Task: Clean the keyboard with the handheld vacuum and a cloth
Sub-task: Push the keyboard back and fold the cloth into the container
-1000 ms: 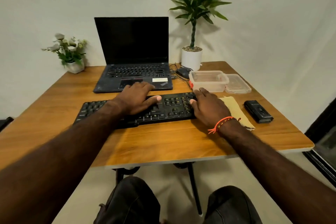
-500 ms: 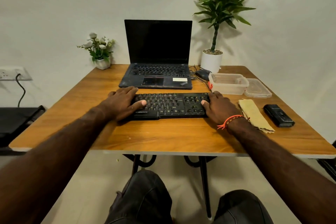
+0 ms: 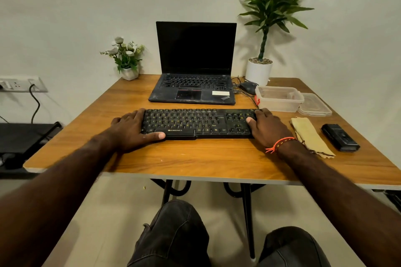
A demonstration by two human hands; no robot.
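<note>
Change: the keyboard (image 3: 197,123) now lies square to the worktop (image 3: 195,158) edge; a second ago it sat skewed, and the left hand (image 3: 130,129) lay over its middle keys, not at its end.
Left grip: holds the keyboard's left end, fingers along the far edge, thumb on the near edge.
Right grip: the right hand (image 3: 268,129) holds the right end, thumb on the keys, fingers curled over the far corner.
Keyboard: one, between the two grips, flat on the worktop.
Cloth: one yellow cloth (image 3: 310,135), just right of the right grip.
Handheld vacuum: one black handheld vacuum (image 3: 339,137), right of the cloth, untouched.
Others, beyond the grips: one laptop (image 3: 195,65), one mouse (image 3: 248,87), one clear box (image 3: 278,97), one lid (image 3: 315,105), two potted plants (image 3: 260,69).
</note>
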